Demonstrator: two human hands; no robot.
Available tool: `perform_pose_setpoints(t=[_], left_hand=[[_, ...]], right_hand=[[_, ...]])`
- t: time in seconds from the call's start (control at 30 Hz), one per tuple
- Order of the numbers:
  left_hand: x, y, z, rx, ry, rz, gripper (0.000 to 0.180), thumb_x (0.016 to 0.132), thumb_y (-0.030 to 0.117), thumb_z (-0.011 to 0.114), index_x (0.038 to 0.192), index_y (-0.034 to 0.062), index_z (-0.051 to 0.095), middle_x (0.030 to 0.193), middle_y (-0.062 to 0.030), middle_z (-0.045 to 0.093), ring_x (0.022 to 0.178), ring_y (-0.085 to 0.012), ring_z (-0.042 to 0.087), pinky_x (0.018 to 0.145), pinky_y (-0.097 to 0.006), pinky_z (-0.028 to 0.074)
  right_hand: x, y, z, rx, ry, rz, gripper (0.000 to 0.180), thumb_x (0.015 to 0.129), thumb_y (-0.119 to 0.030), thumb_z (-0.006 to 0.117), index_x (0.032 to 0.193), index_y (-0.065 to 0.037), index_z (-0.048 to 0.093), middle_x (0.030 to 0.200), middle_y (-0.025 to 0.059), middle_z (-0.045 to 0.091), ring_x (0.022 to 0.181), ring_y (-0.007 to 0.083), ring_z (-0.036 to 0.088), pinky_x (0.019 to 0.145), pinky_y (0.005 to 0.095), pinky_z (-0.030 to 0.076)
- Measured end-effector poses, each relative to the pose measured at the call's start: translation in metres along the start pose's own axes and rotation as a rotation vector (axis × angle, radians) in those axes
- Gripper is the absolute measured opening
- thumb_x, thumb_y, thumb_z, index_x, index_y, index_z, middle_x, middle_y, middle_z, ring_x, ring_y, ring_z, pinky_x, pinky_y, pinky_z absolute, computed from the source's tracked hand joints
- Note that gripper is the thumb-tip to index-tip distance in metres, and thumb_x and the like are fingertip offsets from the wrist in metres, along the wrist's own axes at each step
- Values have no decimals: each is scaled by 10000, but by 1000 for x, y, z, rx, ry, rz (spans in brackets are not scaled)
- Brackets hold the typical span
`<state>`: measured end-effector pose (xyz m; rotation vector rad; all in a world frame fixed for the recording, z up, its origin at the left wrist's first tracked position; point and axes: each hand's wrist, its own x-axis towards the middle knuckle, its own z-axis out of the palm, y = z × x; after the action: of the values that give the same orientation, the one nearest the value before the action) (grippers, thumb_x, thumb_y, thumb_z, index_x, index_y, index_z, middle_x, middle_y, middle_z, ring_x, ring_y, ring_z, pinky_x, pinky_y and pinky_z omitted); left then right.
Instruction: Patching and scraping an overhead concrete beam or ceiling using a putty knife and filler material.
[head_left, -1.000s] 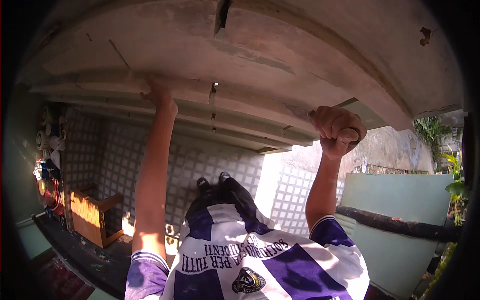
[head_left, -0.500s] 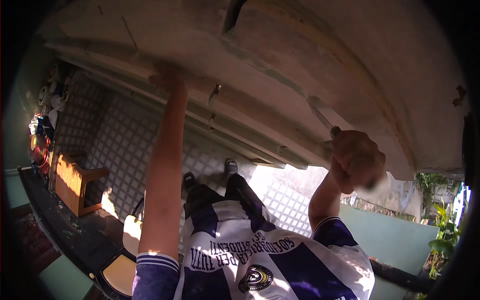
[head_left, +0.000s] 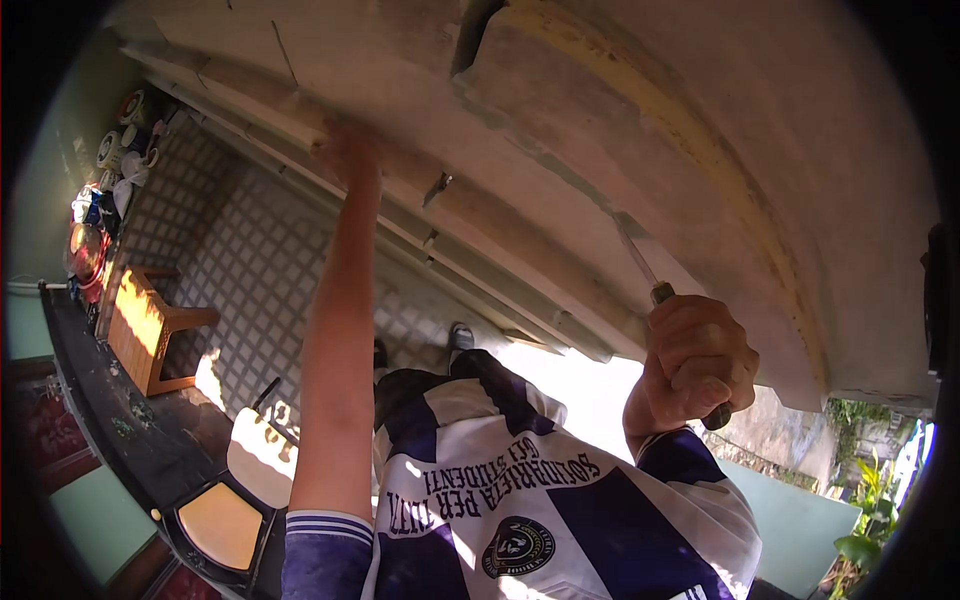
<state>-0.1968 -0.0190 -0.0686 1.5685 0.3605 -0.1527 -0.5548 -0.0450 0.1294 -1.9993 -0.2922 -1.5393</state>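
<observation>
My right hand point(head_left: 700, 355) is wrapped in a fist around the dark handle of a thin-bladed tool point(head_left: 637, 252). The handle's butt pokes out below my fist. Its narrow metal blade points up, with the tip at a rough greyish seam point(head_left: 560, 170) in the pale overhead panel point(head_left: 600, 110). The blade's exact shape is hard to make out. My left arm reaches up, and my left hand point(head_left: 352, 155) lies against the panel beside a long ledge point(head_left: 480, 215), fingers stretched out. Shadow and blur hide part of those fingers.
Small metal fittings point(head_left: 437, 188) jut from the ledges. Below left are a wooden stool point(head_left: 140, 315), a tan-seated chair point(head_left: 222, 525) and a dark counter edge point(head_left: 120, 420). Assorted containers point(head_left: 108, 150) line the left wall. Tiled floor point(head_left: 270, 240) lies below; plants point(head_left: 870, 520) grow at right.
My right fist has come slightly down and left, tilting the tool's handle, while the tip stays at the seam. My left hand remains by the ledge. The whole view has shifted a little.
</observation>
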Motion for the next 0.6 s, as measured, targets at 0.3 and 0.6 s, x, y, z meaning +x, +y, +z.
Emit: perform_pose_setpoints(t=[0.3,0.6], left_hand=[[-19,13,-4,29,47,8,854,955,618,435,1480,-31,256,1345,-331,488,1182,-455,559,978,-529,477],[-5,2,-2,46,88,64,840,958,609,412,1443,-71,319,1312,-333,524,1174,-458,566,978,-524,477]], right_hand=[[-3,0,-3,77,33,-23,494,1034,-323,519,632,-67,386,491,39,443,365,160,427,365,303,422],[-3,10,-3,11,21,-127,235,847,8,474,627,-44,411,493,41,432,358,170,426,340,305,417]])
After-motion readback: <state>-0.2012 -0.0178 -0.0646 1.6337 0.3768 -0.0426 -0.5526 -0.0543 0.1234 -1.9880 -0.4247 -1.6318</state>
